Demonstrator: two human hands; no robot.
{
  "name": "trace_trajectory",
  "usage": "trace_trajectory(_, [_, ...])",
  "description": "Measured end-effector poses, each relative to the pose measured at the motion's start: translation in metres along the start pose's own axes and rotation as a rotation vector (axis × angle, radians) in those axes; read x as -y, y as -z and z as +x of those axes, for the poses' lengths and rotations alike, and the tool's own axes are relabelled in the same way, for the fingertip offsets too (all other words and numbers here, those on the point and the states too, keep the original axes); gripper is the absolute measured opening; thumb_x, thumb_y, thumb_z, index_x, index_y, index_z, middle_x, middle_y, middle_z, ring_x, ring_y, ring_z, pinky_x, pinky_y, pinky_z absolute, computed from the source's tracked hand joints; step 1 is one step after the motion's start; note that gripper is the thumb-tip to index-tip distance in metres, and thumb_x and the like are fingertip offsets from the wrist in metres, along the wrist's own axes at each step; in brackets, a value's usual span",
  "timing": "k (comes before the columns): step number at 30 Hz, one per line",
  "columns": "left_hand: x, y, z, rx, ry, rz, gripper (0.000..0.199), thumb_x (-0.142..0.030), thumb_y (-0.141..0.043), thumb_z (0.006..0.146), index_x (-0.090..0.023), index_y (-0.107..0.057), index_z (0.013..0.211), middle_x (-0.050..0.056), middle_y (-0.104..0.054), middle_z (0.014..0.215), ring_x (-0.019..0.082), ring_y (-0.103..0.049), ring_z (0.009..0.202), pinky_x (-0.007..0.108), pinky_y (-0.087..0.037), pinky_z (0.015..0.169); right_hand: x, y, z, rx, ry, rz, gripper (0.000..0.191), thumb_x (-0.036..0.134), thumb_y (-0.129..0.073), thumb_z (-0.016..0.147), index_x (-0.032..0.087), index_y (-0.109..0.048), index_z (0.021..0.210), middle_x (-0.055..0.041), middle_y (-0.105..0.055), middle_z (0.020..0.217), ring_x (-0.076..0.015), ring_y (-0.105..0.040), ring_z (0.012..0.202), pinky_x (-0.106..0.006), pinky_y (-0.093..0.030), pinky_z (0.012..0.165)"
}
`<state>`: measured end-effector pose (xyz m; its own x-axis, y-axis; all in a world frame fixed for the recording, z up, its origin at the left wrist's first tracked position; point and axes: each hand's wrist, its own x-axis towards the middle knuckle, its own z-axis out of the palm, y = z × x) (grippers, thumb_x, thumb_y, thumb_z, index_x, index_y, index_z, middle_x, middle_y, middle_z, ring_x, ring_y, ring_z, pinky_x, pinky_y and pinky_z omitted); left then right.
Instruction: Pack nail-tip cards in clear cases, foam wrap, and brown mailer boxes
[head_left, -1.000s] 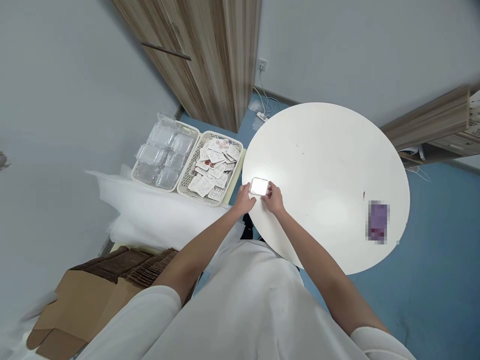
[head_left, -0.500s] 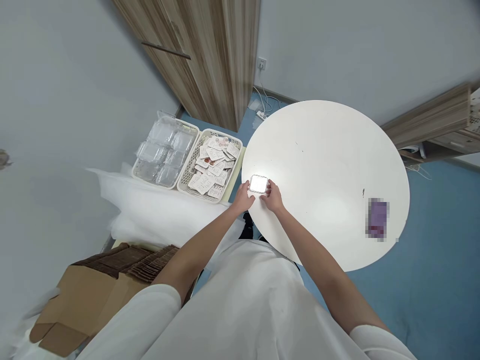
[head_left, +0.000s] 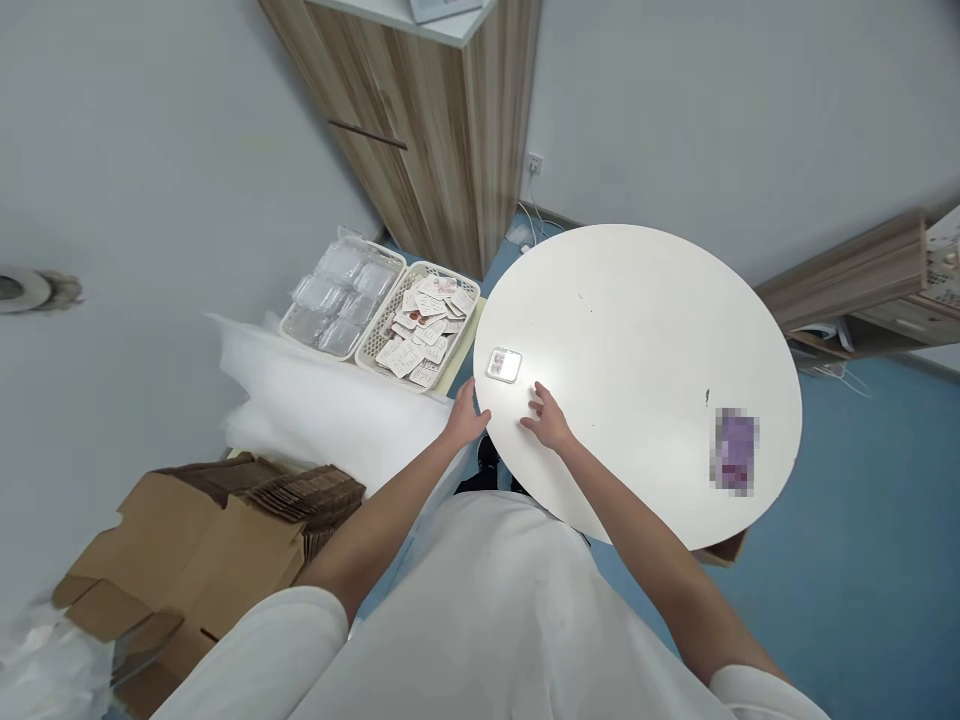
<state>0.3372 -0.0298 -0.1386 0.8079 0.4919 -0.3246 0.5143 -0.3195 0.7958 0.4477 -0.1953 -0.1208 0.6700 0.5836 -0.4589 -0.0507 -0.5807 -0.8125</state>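
A small clear flat case with a printed card inside lies on the round white table, close to its left edge. My left hand is at the table's rim, just below and left of the case, thumb and fingers apart and nothing in it. To the right of the case, my right hand hovers over the tabletop or rests on it, which I cannot tell. Its fingers are spread and hold nothing. Neither hand touches the case.
Left of the table stand a basket of printed cards and a basket of clear plastic packs. White foam sheeting and a carton of folded cardboard are nearer me. A blurred purple item lies on the table's right.
Both hands have let go of the clear case and drawn back from it, leaving it on the table. The camera view has shifted slightly.
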Motion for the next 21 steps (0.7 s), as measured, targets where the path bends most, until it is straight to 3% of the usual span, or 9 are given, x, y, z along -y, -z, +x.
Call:
trace_trajectory(6, [0.012,0.0,-0.055,0.03,0.122,0.109,0.053,-0.03,-0.05,0.075,-0.015,-0.039,0.124,0.013,-0.041,0.13,0.026,-0.039,0.12,0.038,-0.034,0.096,-0.018,0.025,-0.03,0.044,0.0,0.022,0.07,0.021,-0.057,0.068,0.027,-0.027,0.132,-0.0101,-0.034,0.134,-0.0156,-0.06,0.089,-0.032,-0.048,0.078])
trace_trajectory(10, [0.021,-0.001,-0.086,0.1,0.21,0.147,0.051,-0.037,-0.052,0.073,-0.016,-0.044,0.12,0.013,-0.047,0.127,0.026,-0.045,0.115,0.035,-0.039,0.091,-0.028,0.033,-0.039,0.034,-0.005,0.057,0.061,0.022,-0.056,0.069,0.025,-0.036,0.126,-0.0092,-0.046,0.125,-0.0135,-0.061,0.08,-0.032,-0.048,0.075])
trace_trajectory(15, [0.026,-0.002,-0.116,0.175,0.314,0.163,0.058,-0.045,-0.056,0.065,-0.017,-0.048,0.116,0.012,-0.05,0.124,0.027,-0.049,0.111,0.033,-0.04,0.088,-0.034,0.026,-0.041,0.08,0.034,0.055,0.05,0.022,-0.056,0.067,0.023,-0.046,0.116,-0.0054,-0.055,0.111,-0.0115,-0.059,0.074,-0.032,-0.047,0.076])
trace_trajectory(21, [0.034,0.011,-0.138,0.064,0.321,0.192,0.057,-0.046,-0.057,0.063,-0.017,-0.051,0.113,0.013,-0.051,0.123,0.028,-0.047,0.113,0.034,-0.036,0.092,-0.017,0.002,-0.03,0.207,0.114,0.027,0.036,0.025,-0.055,0.069,0.02,-0.054,0.105,-0.0036,-0.06,0.094,-0.0116,-0.058,0.072,-0.031,-0.047,0.072])
